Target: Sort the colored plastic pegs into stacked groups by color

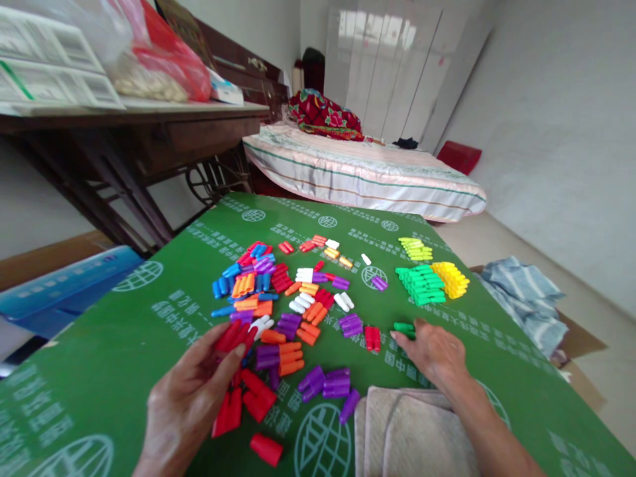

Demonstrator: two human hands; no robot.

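Observation:
A green board (149, 311) carries a scattered heap of small plastic caps (293, 305) in red, blue, orange, purple and white. My left hand (191, 397) is closed on a bunch of red caps (232, 336) above more red caps (248, 401). My right hand (432, 351) lies on the board with its fingers pinching a pair of green caps (405, 328). Sorted piles lie beyond it: green (422, 283), yellow (451, 278) and lime (416, 248). Purple caps (328, 384) lie between my hands.
A folded beige cloth (412, 430) lies at the board's near edge. An old dark wooden table (134, 132) with bags stands at the left. A bed (358, 172) is behind the board, with a blue-grey cloth (527, 298) on the floor at the right.

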